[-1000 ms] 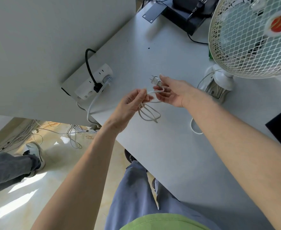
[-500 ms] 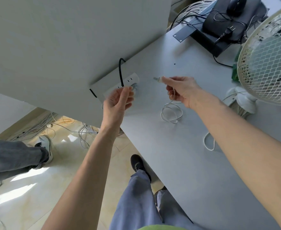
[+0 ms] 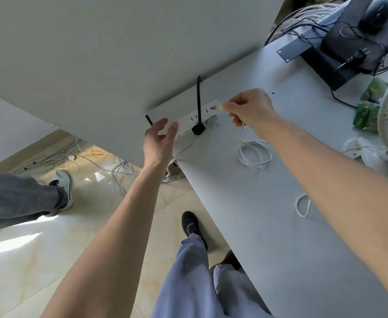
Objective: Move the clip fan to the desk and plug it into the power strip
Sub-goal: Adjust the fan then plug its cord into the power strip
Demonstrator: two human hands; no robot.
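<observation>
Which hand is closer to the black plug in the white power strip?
Left. The left hand hovers open just beside the black plug; the right hand holds the white fan plug farther along the white power strip.

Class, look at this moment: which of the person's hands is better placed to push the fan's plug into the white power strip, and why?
Right. The right hand already pinches the small white plug at the white power strip; the left hand is open, empty, beside the strip.

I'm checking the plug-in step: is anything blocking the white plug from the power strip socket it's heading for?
Nothing visible does. The right hand holds the white plug at the power strip's far end; the black plug sits further along, clear of it.
</observation>
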